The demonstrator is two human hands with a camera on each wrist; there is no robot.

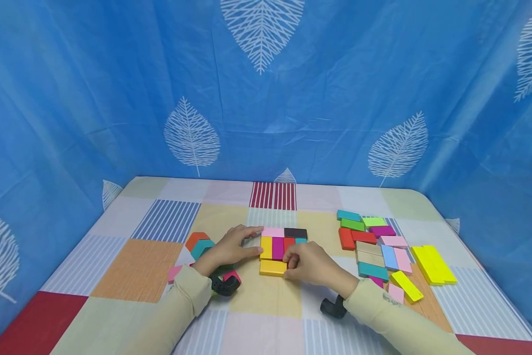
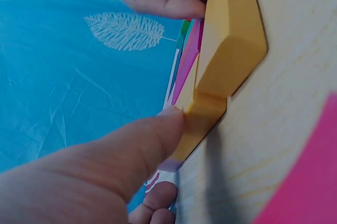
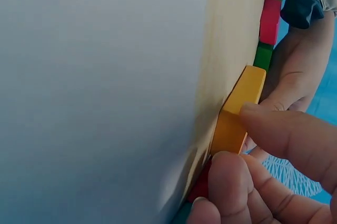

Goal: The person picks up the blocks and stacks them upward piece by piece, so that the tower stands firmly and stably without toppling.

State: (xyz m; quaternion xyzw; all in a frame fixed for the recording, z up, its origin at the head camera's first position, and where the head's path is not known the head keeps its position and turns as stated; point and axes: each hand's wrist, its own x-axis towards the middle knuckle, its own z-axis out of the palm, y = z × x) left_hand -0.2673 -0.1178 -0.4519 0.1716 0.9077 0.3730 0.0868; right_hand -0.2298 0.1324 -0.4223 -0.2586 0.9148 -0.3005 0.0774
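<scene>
Colourful flat blocks form a compact group before me. At its front lies a yellow block point(image 1: 272, 267), its right end between the thumb and fingers of my right hand point(image 1: 312, 261). Behind it stand a second yellow block point(image 1: 266, 247), a magenta block point(image 1: 278, 248), a red block point(image 1: 289, 242) and a teal block point(image 1: 300, 240), partly covered by the right hand. A pink block point(image 1: 273, 231) and a black block point(image 1: 295, 233) make the back row. My left hand point(image 1: 230, 248) rests its thumb against the second yellow block's left side, with its extended index finger at the pink block.
To the right lie several loose blocks, among them wooden ones point(image 1: 369, 254) and bright yellow ones point(image 1: 434, 265). More blocks, including an orange one point(image 1: 197, 239), lie partly hidden under the left forearm. A patchwork cloth point(image 1: 266, 301) covers the table; a blue curtain point(image 1: 266, 113) hangs behind.
</scene>
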